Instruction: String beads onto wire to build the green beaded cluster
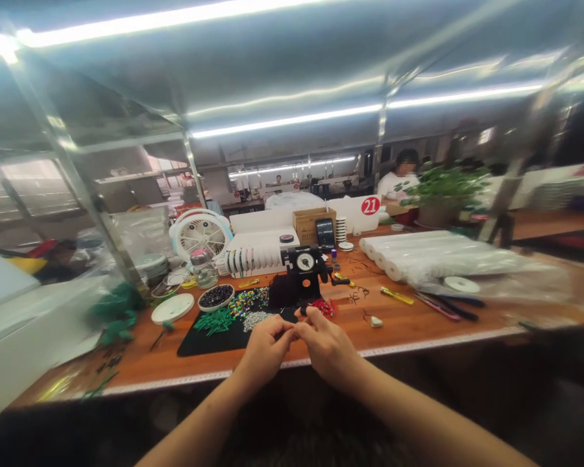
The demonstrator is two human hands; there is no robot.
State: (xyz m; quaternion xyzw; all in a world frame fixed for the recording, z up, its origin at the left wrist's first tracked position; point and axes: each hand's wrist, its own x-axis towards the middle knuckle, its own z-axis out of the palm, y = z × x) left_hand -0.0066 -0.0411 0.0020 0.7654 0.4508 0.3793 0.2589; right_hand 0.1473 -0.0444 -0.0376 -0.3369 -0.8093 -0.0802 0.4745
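Observation:
Fingertips pinched, my left hand (pixel 268 344) meets my right hand (pixel 327 340) over the front edge of the wooden table (pixel 350 334). A small dark item shows at the fingertips, too small to make out. Just beyond them lies a black mat (pixel 192 344) with green pieces (pixel 215 320), silvery pieces (pixel 257 320), multicoloured beads (pixel 246 301) and red pieces (pixel 324 307). A black device with a round dial (pixel 305 261) stands behind the hands. A dish of dark beads (pixel 217 296) sits at the mat's back left.
A white lid (pixel 172 309), a glass jar (pixel 205 271) and a white fan (pixel 200 237) are on the left. White rolls (pixel 418 253), a yellow cutter (pixel 396 296) and pliers-like tools (pixel 450 305) lie right. A person (pixel 400 178) sits beyond, near a potted plant (pixel 445 194).

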